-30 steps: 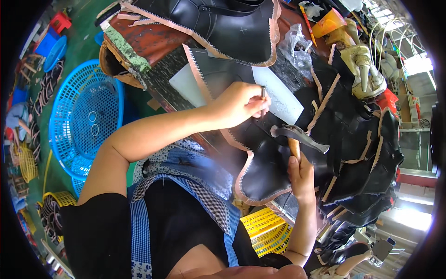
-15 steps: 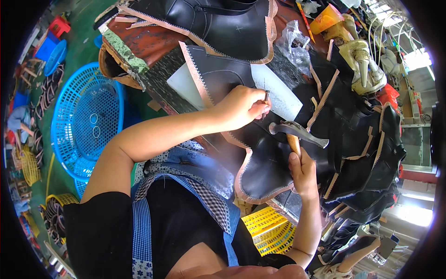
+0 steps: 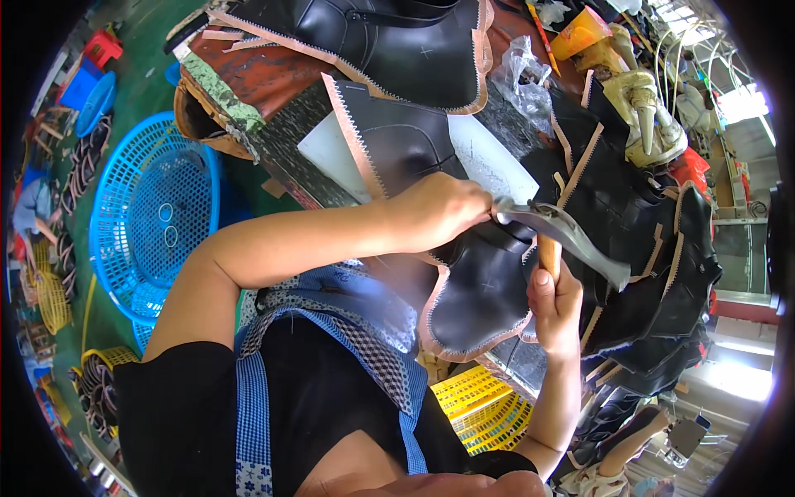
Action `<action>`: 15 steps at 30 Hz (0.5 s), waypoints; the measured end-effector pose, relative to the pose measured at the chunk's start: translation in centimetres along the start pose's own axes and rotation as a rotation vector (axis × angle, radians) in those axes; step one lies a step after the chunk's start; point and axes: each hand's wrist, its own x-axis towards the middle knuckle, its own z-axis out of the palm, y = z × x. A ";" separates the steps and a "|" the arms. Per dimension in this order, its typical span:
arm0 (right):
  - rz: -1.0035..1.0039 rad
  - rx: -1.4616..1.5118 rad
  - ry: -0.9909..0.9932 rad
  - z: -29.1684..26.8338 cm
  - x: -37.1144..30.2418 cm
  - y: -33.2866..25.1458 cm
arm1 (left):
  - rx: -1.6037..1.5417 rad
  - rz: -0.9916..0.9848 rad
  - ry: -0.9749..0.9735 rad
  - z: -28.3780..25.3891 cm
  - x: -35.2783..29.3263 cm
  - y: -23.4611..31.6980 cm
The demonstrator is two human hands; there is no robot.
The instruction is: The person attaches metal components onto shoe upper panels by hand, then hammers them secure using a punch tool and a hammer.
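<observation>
My right hand [image 3: 556,311] is wrapped round the wooden handle of a hammer [image 3: 571,232]. The steel head of the hammer is up against the fingertips of my left hand [image 3: 439,211]. That left hand is closed in a pinch round a short metal punch, now hidden by the fingers and the hammer head. Below it lies a black leather piece [image 3: 480,306] with a zigzag-cut tan edge, probably a boot upper. Part of this leather rests on a pale flat board [image 3: 494,161], and the rest hangs toward me over the bench edge.
More black leather pieces [image 3: 638,273] are heaped on the right. Another stitched leather piece [image 3: 431,58] lies at the far side, near a crumpled clear plastic bag [image 3: 523,79]. A blue plastic basket [image 3: 106,224] stands at the left, and a yellow basket [image 3: 484,406] below the bench.
The hammer has moved right and come to the left fingertips, its head turned a little. My left hand has shifted slightly nearer and rolled, so the punch no longer shows.
</observation>
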 end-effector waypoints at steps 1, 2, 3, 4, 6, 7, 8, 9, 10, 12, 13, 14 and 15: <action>0.032 0.045 0.023 -0.3 -0.3 0.4 | -0.181 -0.134 0.051 0.3 -0.5 -0.8; 0.065 0.091 0.046 -0.5 -0.5 0.2 | -0.362 -0.266 0.102 0.6 -0.9 -1.5; 0.056 0.159 0.056 -0.6 -0.9 0.2 | -0.794 -0.524 0.075 0.3 -0.9 -1.7; 0.048 0.228 0.066 -0.8 -1.2 0.2 | -0.800 -0.509 0.058 0.1 -0.8 -1.8; 0.048 0.165 0.099 -1.3 -1.0 -0.2 | -0.722 -0.537 -0.011 -0.3 -0.5 -1.6; 0.041 0.160 0.109 -1.7 -1.0 -0.1 | -0.723 -0.534 -0.013 -0.2 -0.5 -1.7; 0.034 0.156 0.118 -2.0 -1.0 0.0 | -0.705 -0.502 0.009 0.1 -0.6 -1.8; -0.011 0.144 0.147 -2.1 -1.0 -0.8 | -0.681 -0.475 0.037 0.1 -0.8 -1.7; -0.053 0.131 0.175 -2.2 -0.9 -1.8 | -0.678 -0.478 0.041 0.1 -1.0 -1.6; -0.194 0.283 0.307 -2.5 -1.3 -3.3 | -0.175 -0.125 0.082 -0.1 -1.0 -1.0; -0.321 0.422 0.335 -2.6 -1.7 -3.9 | -0.113 -0.073 0.092 -0.2 -0.9 -0.4; -0.449 0.561 0.361 -2.6 -1.8 -4.3 | -0.060 -0.061 0.043 -0.5 -0.8 0.2; -0.518 0.536 0.364 -1.9 -2.0 -4.1 | -0.022 0.010 0.051 0.2 -0.7 0.3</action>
